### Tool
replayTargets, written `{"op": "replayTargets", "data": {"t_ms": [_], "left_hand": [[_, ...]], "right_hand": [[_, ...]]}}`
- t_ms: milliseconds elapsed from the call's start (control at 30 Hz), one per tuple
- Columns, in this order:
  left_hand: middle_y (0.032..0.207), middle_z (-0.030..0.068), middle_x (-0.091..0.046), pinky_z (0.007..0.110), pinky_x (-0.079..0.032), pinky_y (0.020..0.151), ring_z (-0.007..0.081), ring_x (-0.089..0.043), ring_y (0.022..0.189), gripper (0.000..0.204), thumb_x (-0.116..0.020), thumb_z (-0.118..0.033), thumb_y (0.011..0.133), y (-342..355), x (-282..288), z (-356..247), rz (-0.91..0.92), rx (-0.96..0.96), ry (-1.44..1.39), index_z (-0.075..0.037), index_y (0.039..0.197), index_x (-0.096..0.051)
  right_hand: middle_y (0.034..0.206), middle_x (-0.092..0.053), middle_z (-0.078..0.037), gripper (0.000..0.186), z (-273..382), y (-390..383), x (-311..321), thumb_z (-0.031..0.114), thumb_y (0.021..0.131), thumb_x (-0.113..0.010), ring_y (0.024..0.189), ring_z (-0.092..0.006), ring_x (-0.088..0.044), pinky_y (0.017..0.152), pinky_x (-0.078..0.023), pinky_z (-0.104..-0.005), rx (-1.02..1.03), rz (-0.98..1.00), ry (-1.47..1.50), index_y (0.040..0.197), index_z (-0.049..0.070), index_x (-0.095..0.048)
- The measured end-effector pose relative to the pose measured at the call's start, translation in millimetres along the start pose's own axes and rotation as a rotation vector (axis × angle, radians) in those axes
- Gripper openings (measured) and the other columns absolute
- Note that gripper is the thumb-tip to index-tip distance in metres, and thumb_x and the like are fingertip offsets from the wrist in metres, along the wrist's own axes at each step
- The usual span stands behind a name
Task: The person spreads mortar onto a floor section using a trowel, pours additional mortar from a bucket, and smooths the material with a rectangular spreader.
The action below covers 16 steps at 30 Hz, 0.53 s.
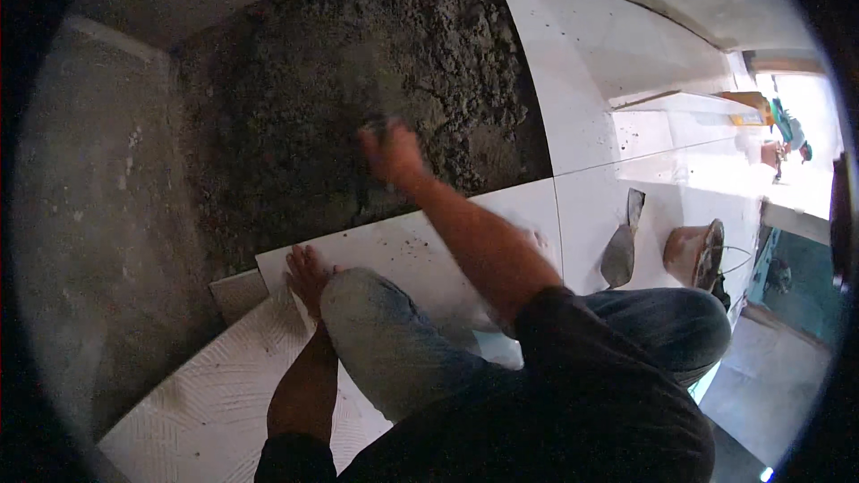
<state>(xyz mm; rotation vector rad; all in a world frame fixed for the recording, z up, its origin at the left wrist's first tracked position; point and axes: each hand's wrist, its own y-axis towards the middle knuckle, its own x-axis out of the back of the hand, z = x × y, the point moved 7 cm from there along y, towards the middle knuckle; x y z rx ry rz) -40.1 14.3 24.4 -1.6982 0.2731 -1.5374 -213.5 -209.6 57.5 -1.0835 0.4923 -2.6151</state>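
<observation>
My right hand reaches out over a patch of dark, rough mortar. Its fingers are closed on something blurred by motion, too smeared to name. Smoother mortar lies to the left, lumpier mortar to the right. My left hand rests with spread fingers on the left end of a white floor tile, beside my bent knee. Crumbs of mortar dot that tile. At the lower left lies a pale slab with combed ridges across its face.
Bare grey walls border the mortar on the left and far side. On white tiles to the right lie a pointed trowel and a dirty brownish bucket. A person is near the bright doorway, beside a cardboard box.
</observation>
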Motion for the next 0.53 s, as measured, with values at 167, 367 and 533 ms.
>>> {"op": "replayTargets", "data": {"t_ms": [167, 367, 533], "left_hand": [[0.147, 0.0111, -0.015, 0.046, -0.008, 0.109, 0.0274, -0.014, 0.136, 0.070, -0.051, -0.047, 0.084, 7, -40, 23, -0.443, -0.070, -0.011, -0.012, 0.140, -0.026], [0.148, 0.0096, -0.015, 0.047, -0.010, 0.109, 0.0267, -0.011, 0.137, 0.072, -0.053, -0.047, 0.082, 4, -44, 15, -0.535, -0.142, -0.062, -0.014, 0.140, -0.026], [0.148, 0.0090, -0.013, 0.049, -0.011, 0.108, 0.0269, -0.009, 0.137, 0.075, -0.057, -0.047, 0.080, 30, -57, 28, -0.112, -0.006, -0.048, -0.014, 0.139, -0.026]], "right_hand": [[0.110, -0.050, -0.030, 0.057, -43, 22, 94, 0.038, 0.088, -0.050, 0.101, -0.0383, -0.054, 0.082, -0.046, -0.0446, -0.010, -0.002, -0.181, 0.118, -0.008, -0.039], [0.092, -0.058, -0.032, 0.058, -80, -29, 54, 0.041, 0.087, -0.052, 0.088, -0.0408, -0.059, 0.076, -0.048, -0.0436, 0.334, -0.095, -0.379, 0.122, -0.005, -0.041], [0.089, -0.057, -0.035, 0.065, -52, -100, 31, 0.037, 0.087, -0.054, 0.088, -0.0413, -0.060, 0.077, -0.047, -0.0483, 0.020, 0.220, -0.239, 0.130, -0.005, -0.030]]}}
